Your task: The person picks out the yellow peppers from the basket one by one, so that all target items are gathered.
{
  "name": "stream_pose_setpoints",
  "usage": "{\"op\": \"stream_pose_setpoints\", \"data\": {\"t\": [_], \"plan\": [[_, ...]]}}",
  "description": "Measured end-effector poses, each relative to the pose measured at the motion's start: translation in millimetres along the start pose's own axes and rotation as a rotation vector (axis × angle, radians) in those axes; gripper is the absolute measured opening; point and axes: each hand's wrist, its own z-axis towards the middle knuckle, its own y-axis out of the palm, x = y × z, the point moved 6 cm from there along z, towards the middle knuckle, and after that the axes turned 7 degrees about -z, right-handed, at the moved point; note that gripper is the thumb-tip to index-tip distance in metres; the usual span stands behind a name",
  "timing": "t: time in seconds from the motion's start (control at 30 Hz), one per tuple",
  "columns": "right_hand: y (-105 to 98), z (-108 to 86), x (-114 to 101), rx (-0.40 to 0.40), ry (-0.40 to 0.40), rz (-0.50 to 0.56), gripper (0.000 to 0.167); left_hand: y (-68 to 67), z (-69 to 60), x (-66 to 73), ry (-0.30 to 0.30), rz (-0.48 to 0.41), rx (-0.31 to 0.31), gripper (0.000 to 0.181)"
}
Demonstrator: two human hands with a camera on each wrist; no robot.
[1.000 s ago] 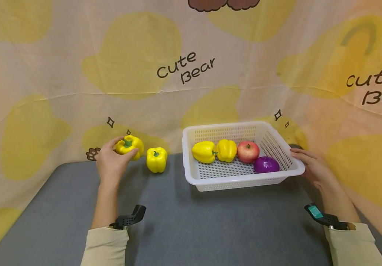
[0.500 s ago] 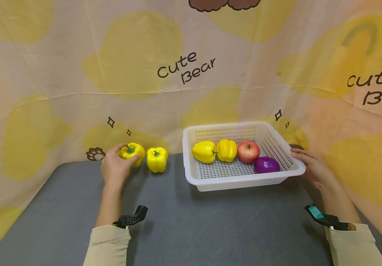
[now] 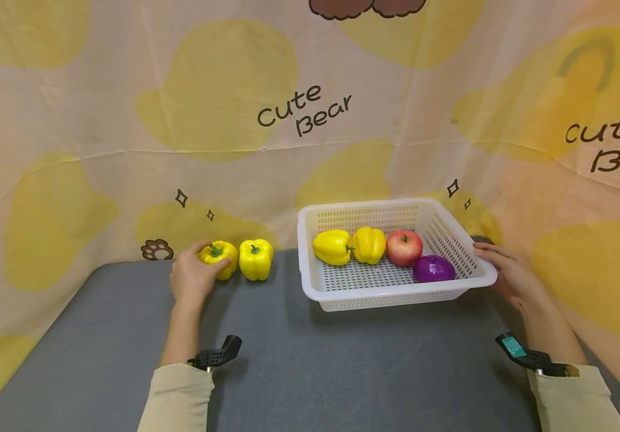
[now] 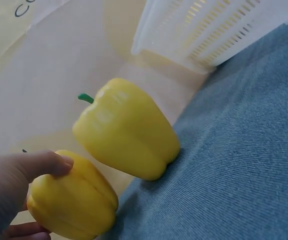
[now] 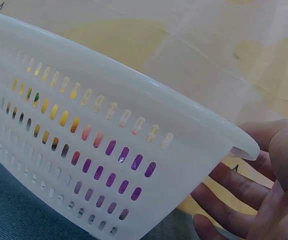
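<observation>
My left hand (image 3: 193, 277) grips a yellow bell pepper (image 3: 223, 255) between thumb and fingers, low at the table's back edge. Just right of it, a second yellow bell pepper (image 3: 256, 260) stands upright with its green stem on top; a narrow gap parts them in the head view. The left wrist view shows my thumb across the held pepper (image 4: 76, 200). At the right, my right hand (image 3: 515, 277) holds the end of a white perforated basket (image 3: 375, 295), fingers at its rim and outer wall. My right fingers (image 5: 239, 185) are partly curved below the rim.
Inside the basket lie two yellow bell peppers (image 3: 333, 247), a red apple (image 3: 404, 247) and a shiny purple round vegetable (image 3: 434, 268). A printed cloth (image 3: 223, 90) hangs behind the grey table (image 3: 364, 372).
My left hand has moved down and slightly right with its bell pepper, bringing it beside the standing one. The right hand and the basket have stayed in place.
</observation>
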Motion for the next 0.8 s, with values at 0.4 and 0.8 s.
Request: {"op": "stream_pose_setpoints", "data": {"t": [0.4,0.8], "plan": [[0,0.7,0,0.011,-0.007,-0.019,0.022,6.9,-1.9,0.2,-0.037,-0.009,-0.097,0.07],[0,0.4,1,0.008,-0.007,-0.009,0.022,7.1,-2.2,7.8,-0.018,0.029,-0.243,0.066]]}}
